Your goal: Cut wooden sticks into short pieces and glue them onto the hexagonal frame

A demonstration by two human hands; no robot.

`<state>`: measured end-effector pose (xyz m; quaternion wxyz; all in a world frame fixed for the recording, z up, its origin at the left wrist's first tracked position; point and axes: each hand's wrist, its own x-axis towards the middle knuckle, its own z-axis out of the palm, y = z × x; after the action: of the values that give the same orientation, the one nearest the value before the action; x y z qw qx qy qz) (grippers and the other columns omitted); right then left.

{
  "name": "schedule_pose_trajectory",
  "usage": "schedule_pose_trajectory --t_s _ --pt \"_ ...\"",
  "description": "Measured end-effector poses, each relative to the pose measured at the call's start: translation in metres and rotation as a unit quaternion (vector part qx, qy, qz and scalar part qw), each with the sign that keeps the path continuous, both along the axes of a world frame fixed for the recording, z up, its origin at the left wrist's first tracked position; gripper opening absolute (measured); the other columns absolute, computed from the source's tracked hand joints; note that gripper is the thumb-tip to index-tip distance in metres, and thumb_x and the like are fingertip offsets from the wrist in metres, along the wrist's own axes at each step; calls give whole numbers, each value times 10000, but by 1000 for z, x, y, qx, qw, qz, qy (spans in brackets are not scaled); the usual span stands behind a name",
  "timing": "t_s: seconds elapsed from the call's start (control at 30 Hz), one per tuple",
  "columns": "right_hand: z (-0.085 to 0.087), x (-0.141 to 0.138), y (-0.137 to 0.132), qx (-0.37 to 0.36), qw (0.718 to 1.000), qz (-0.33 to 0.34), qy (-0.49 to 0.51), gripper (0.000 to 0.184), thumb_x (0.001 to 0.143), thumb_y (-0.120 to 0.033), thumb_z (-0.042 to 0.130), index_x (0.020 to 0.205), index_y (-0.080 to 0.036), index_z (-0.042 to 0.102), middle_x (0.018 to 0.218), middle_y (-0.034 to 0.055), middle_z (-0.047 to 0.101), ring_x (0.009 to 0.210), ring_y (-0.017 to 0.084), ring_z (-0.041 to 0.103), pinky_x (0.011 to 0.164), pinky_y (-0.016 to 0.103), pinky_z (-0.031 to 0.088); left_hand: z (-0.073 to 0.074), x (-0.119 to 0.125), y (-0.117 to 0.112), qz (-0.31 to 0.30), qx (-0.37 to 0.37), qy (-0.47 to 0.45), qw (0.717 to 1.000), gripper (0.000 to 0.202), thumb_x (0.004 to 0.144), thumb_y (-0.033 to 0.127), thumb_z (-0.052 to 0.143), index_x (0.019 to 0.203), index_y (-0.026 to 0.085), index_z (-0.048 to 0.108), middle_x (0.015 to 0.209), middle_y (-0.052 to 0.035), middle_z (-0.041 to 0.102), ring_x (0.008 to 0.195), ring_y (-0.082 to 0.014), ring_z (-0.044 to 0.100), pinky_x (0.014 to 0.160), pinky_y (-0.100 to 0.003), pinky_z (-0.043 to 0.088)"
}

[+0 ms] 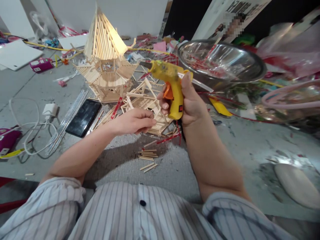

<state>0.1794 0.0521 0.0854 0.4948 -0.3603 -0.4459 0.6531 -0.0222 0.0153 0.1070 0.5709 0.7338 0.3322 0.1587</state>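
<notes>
A yellow hot glue gun point(177, 95) with an orange trigger is gripped in my right hand point(193, 100), its nozzle pointing left and a clear glue stick jutting from its back. My left hand point(138, 120) is closed, fingers curled together, at the front of a low, half-open frame of thin wooden sticks point(160, 126). Whatever its fingertips may hold is hidden. Behind it rises a pagoda-like stick model point(107, 66) with a pointed roof. Several short wooden sticks point(148, 155) lie on the table in front of my left hand.
A black phone point(83, 118) and a white charger point(50, 110) with its cable lie on the left. At the back right stands a large metal bowl point(222, 63) with red-marked plastic wrappers inside. Plastic bags point(290, 50) crowd the right, above a pale rounded object point(297, 185).
</notes>
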Motion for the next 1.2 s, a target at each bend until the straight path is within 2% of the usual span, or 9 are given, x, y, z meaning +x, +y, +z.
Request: schedule_pose_trajectory --t_s 0.17,0.27,0.37,0.53,0.73,0.87,0.93,1.07,1.2 --pt "5 -7 -9 -11 999 47 9 429 869 -657 618 865 -229 616 747 3 691 496 94 542 378 204 406 -1 -3 5 -21 2 21 1000 308 916 311 509 635 185 500 536 37 479 472 -61 413 474 -196 321" --pt "11 -14 -14 -22 999 29 11 419 907 -641 577 836 -230 609 708 4 677 477 93 516 379 209 412 2 -2 5 -21 0 23 1000 296 909 294 508 633 184 506 533 41 478 474 -64 419 474 -201 326" --pt "12 -19 -14 -24 1000 4 -5 437 895 -663 577 816 -234 594 656 -2 651 456 98 498 368 218 400 5 1 4 14 -2 36 999 245 886 236 520 648 177 514 551 51 484 477 -58 415 474 -196 322" --pt "4 -16 -11 42 998 -20 -31 467 849 -696 619 852 -229 613 694 9 666 492 99 533 376 214 397 5 4 -2 108 49 10 993 58 817 187 642 807 147 600 636 60 525 542 -51 446 507 -175 342" --pt "8 -18 -17 94 992 -15 -84 598 818 -807 548 875 -219 640 711 44 680 614 149 649 449 240 489 9 2 -4 120 71 47 989 173 888 231 563 736 155 599 565 56 545 424 -37 402 447 -183 315" --pt "20 -3 -22 143 982 -76 -98 627 784 -812 593 908 -201 661 790 62 722 613 137 655 509 245 535 22 -17 5 94 172 114 974 128 838 199 608 722 155 642 570 33 599 471 -46 443 489 -188 336" --pt "27 12 -25 178 973 -92 -113 628 730 -784 684 892 -178 672 801 83 735 587 146 648 509 269 538 28 -30 10 114 187 128 967 101 829 207 618 742 167 651 570 19 614 479 -58 461 497 -202 346" --pt "41 40 -36 222 956 -61 -180 482 698 -618 827 861 -179 711 762 51 732 493 105 597 445 234 484 34 -47 19 195 172 136 956 129 861 254 602 760 185 643 617 6 623 465 -68 434 495 -238 327" --pt "50 45 -40 188 941 10 -283 509 643 -680 824 698 -193 687 660 21 677 459 75 527 388 205 397 30 -45 22 227 197 152 942 212 861 247 599 662 176 620 519 36 473 480 -73 352 501 -252 266"
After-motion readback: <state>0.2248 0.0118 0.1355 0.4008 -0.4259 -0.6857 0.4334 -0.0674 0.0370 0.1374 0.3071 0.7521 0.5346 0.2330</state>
